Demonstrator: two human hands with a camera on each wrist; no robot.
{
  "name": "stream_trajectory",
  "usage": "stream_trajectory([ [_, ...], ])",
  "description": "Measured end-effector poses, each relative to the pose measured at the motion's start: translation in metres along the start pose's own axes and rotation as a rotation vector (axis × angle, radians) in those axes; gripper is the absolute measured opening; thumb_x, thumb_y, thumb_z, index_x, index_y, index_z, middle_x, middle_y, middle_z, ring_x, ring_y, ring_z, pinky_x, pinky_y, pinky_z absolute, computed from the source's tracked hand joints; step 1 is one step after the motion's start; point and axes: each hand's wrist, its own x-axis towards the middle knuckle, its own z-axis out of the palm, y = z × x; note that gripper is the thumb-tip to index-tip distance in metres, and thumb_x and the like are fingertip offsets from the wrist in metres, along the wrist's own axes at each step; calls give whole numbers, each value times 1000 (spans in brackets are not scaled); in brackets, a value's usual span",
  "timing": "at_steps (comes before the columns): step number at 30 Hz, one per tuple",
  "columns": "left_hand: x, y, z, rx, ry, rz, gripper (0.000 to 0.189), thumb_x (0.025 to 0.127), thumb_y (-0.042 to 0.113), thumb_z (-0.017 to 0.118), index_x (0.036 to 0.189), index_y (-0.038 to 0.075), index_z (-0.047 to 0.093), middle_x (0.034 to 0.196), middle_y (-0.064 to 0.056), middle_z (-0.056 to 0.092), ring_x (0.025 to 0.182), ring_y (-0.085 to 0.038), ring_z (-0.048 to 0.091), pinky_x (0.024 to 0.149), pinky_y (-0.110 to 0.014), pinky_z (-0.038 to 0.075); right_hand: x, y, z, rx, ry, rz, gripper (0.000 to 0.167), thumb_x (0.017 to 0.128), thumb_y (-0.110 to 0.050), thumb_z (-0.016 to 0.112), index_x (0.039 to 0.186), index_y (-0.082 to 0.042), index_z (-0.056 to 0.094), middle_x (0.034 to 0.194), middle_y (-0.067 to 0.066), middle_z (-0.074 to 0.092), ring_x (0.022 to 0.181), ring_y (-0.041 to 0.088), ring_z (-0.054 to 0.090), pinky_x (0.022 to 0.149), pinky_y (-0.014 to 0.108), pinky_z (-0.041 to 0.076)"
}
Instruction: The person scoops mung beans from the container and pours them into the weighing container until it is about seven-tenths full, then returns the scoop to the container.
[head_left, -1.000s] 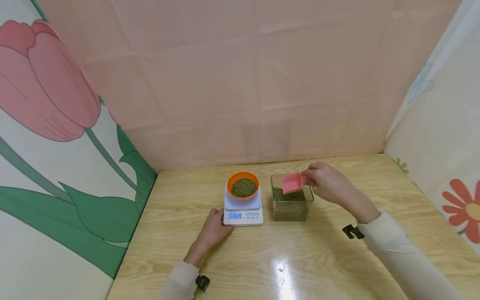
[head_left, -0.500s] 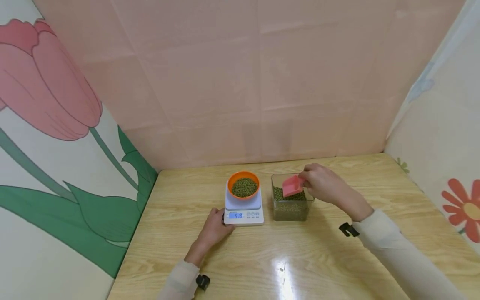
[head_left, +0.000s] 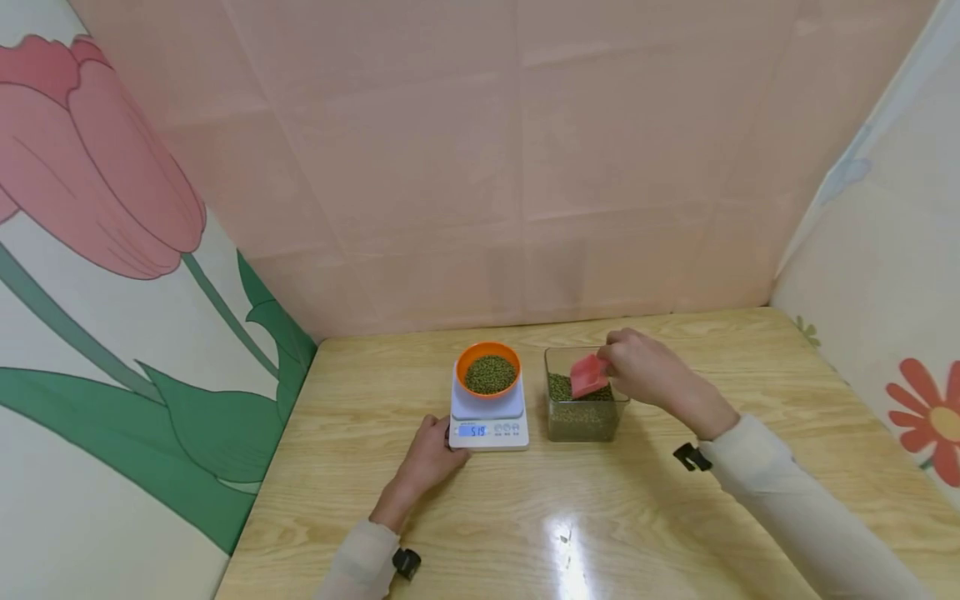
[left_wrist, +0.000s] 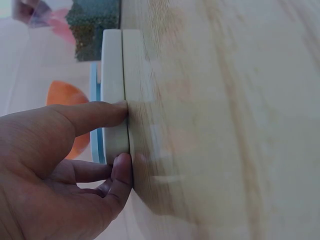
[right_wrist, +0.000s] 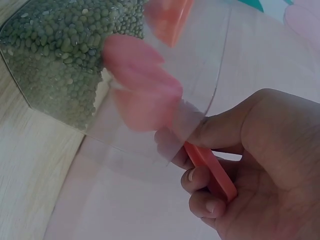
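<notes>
On the table's left-middle part my left hand (head_left: 431,457) grips the front left corner of a white kitchen scale (head_left: 487,411), thumb and curled fingers at its edge (left_wrist: 114,85). An orange bowl (head_left: 487,348) with green mung beans (head_left: 491,377) sits on the scale, whose display reads 519. My right hand (head_left: 648,367) holds a pink scoop (head_left: 588,377) by its handle (right_wrist: 212,172), fingers wrapped round it. The scoop's head dips inside a clear rectangular container (head_left: 581,423), low over the mung beans (right_wrist: 65,40) there.
The wood-grain table (head_left: 495,517) meets a pink cloth backdrop (head_left: 420,167) at its far edge. Flower-printed panels stand at the left and right. The container stands just right of the scale, a narrow gap between them.
My right hand has lowered the pink scoop and shifted it slightly right, down toward the beans in the container. My left hand stays on the scale, and the display still reads 519.
</notes>
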Motion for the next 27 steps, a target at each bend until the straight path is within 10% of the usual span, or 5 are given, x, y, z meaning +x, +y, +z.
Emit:
stream_trajectory([
  [27,0,1,0,-24,1,1,49,92,13,81,139,4,68,105,-7,57,95,-19,41,76,-27,41,9,-9,12,-20,-47,44,10,82,2,81,84,-6,76,78,3,63,72,21,59,63,40,54],
])
